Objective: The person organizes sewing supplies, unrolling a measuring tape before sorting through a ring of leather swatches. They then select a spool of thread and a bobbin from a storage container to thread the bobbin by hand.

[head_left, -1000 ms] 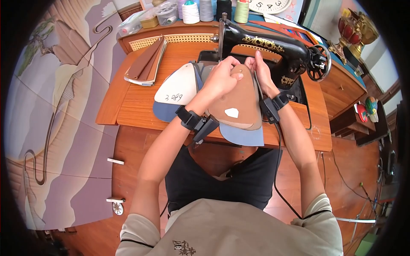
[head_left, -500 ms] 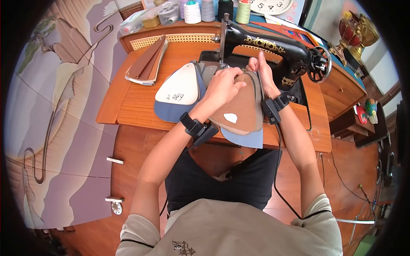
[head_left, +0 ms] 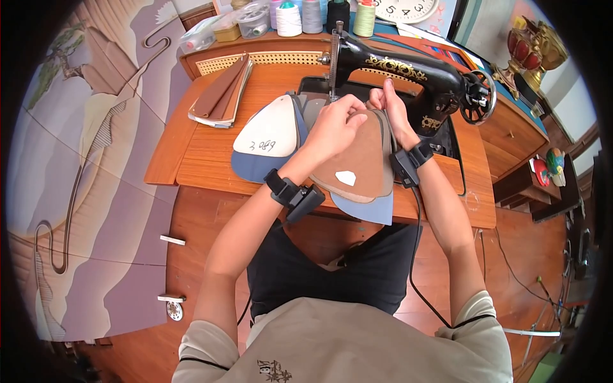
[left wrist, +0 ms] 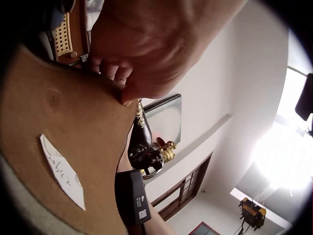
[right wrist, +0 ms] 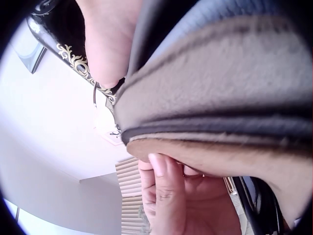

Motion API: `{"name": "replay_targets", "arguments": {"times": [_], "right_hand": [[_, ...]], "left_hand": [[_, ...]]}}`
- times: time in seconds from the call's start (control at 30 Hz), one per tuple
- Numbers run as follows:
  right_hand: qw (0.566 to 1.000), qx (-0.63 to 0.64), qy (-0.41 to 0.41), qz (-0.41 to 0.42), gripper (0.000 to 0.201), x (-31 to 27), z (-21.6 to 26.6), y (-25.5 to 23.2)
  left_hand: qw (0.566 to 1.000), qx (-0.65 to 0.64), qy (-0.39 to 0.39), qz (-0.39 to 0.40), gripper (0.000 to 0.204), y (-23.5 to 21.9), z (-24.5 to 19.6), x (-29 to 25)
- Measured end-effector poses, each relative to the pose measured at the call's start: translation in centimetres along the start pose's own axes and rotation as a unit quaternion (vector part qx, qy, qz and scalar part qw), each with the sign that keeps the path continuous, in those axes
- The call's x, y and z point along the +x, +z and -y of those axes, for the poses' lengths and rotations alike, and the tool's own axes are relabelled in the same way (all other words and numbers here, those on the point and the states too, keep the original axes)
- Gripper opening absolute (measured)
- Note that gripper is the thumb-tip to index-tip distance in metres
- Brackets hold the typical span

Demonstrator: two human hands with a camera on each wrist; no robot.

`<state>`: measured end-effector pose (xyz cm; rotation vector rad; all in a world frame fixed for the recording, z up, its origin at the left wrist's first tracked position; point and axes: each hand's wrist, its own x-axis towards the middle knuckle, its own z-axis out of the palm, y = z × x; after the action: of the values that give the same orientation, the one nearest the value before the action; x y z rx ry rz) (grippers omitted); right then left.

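Observation:
A stack of rounded triangular leather swatches is held in front of the sewing machine point(head_left: 383, 60). On its top lies a brown swatch point(head_left: 354, 153) bearing a white paper label point(left wrist: 63, 174). My left hand point(head_left: 335, 127) pinches its narrow end, thumb on the brown face. My right hand point(head_left: 397, 115) grips the stack's right side near the tip, thumb pointing up, its other fingers partly hidden. Grey swatches point(right wrist: 210, 78) and a light blue swatch point(head_left: 370, 209) show under the brown one. Left of my left hand, a white swatch point(head_left: 265, 131) marked 3089 lies over dark blue ones point(head_left: 255, 167).
A fanned brown swatch set point(head_left: 220, 96) lies on the wooden table point(head_left: 191, 153) at the left. Thread spools point(head_left: 288, 22) and clear boxes point(head_left: 254, 24) line the back ledge. The handwheel point(head_left: 477, 96) stands at the right.
The stack has come slightly down toward my body. My left hand dipped with it, then rose a little, still at the narrow end. My right hand has hardly moved.

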<state>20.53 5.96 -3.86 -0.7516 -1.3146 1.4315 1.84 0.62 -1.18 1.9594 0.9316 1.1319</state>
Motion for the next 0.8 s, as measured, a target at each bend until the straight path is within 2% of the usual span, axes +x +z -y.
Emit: {"name": "replay_targets", "arguments": {"times": [0.03,0.1,0.13,0.17,0.2,0.23,0.27,0.3,0.33,0.4,0.43,0.47,0.53,0.57,0.63,0.67,0.73,0.8], "right_hand": [[0.999,-0.038,0.003,0.023,0.061,0.4,-0.4,-1.1],[0.996,-0.074,0.005,0.043,0.063,0.6,-0.8,-1.0],[0.996,-0.056,0.022,-0.065,0.063,0.9,-1.5,-0.5],[0.983,-0.037,0.039,-0.173,0.064,0.9,-1.9,0.2],[0.983,-0.035,0.039,-0.175,0.064,0.6,-1.9,0.6],[0.989,-0.007,0.020,-0.147,0.063,0.3,-1.7,1.0],[0.993,0.022,0.000,-0.118,0.063,-0.2,-1.3,1.6],[0.973,0.198,0.055,-0.109,0.063,-0.7,0.0,2.6],[0.972,0.201,0.055,-0.111,0.063,-0.5,-0.2,2.4],[0.988,-0.005,0.032,-0.150,0.064,0.3,-0.9,1.4],[0.988,-0.118,-0.020,-0.093,0.064,0.6,-1.5,0.1],[0.988,-0.117,-0.019,-0.094,0.064,0.3,-1.1,0.5],[0.999,-0.029,0.021,-0.014,0.062,-0.6,0.6,1.6],[0.999,0.033,0.011,0.010,0.063,0.0,0.2,1.5],[0.998,0.063,0.012,0.020,0.063,0.0,-0.3,0.8],[0.995,0.092,0.013,0.029,0.062,-0.1,0.0,0.9],[0.995,0.099,0.005,0.029,0.061,-0.3,0.1,1.2],[0.990,0.135,0.001,0.026,0.061,-0.2,0.1,0.9]], "left_hand": [[1.000,0.001,0.001,0.000,0.015,-0.1,0.2,0.3],[0.976,-0.213,-0.032,0.040,0.019,-0.8,-0.5,0.7],[0.976,-0.213,-0.033,0.042,0.019,-1.2,-0.7,0.6],[0.961,-0.272,-0.024,0.038,0.020,-1.9,-2.0,0.4],[0.943,-0.330,-0.016,0.033,0.021,-2.8,-3.4,0.2],[0.944,-0.331,-0.009,0.014,0.023,-3.7,-4.7,-0.1],[0.941,-0.337,0.034,-0.002,0.024,-4.5,-5.4,0.0],[0.938,-0.342,0.057,-0.028,0.019,-5.4,-6.5,-0.1],[0.942,-0.318,0.082,-0.068,0.023,-6.5,-7.2,-0.1],[0.939,-0.306,0.125,-0.101,0.027,-9.1,-8.9,-0.2],[0.936,-0.309,0.124,-0.117,0.028,-10.4,-9.7,-0.2],[0.942,-0.288,0.142,-0.094,0.036,-12.3,-9.5,-0.1],[0.953,-0.256,0.128,-0.103,0.034,-14.7,-10.5,-0.1],[0.953,-0.256,0.128,-0.103,0.034,-15.6,-10.5,-0.1],[0.983,-0.149,0.063,-0.091,0.032,-17.0,-10.3,0.1],[0.983,-0.149,0.064,-0.092,0.032,-17.3,-9.4,0.5],[0.997,-0.052,-0.036,-0.053,0.031,-17.6,-5.4,1.5],[0.996,0.021,-0.084,0.017,0.035,-17.6,1.2,2.2]]}}
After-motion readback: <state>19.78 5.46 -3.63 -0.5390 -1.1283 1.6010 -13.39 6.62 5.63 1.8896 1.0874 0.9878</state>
